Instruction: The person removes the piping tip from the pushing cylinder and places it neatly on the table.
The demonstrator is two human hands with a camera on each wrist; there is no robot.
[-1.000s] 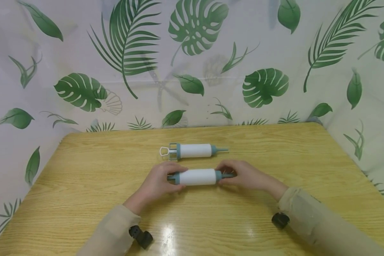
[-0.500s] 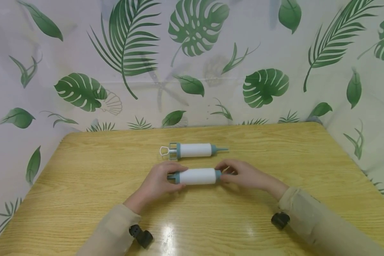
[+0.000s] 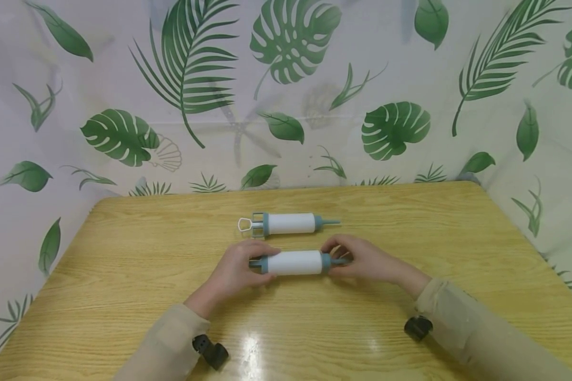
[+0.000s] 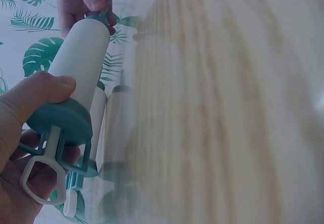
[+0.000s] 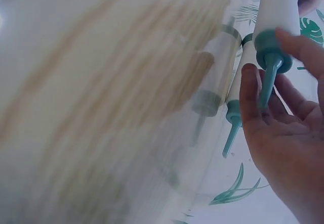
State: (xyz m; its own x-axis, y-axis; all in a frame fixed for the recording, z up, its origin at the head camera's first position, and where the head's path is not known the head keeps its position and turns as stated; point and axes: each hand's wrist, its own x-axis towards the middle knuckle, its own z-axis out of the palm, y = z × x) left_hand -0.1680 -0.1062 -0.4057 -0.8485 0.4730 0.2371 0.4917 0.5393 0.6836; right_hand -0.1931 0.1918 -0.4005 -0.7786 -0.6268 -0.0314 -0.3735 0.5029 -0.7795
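Note:
A large white syringe (image 3: pixel 295 263) with teal ends lies level just above or on the table, nearer me than its twin; whether it touches the wood I cannot tell. My left hand (image 3: pixel 235 267) grips its plunger end, the thumb on the white barrel beside the teal collar (image 4: pixel 63 120). A white pull ring (image 4: pixel 43 181) sticks out below that collar in the left wrist view. At the other end, my right hand (image 3: pixel 362 259) holds the teal cap (image 5: pixel 271 49) between thumb and fingers. The thin teal nozzle (image 5: pixel 270 80) points in towards the right palm.
A second, matching syringe (image 3: pixel 292 224) lies parallel, just behind the first, its ring to the left. Both rest on a wood-grain table (image 3: pixel 138 254). A leaf-print cloth (image 3: pixel 314 121) hangs behind the table's far edge.
My right fingers shift slightly around the cap: half a second ago they covered most of the nozzle, which shows again now. The left hand and both syringes stay practically in place.

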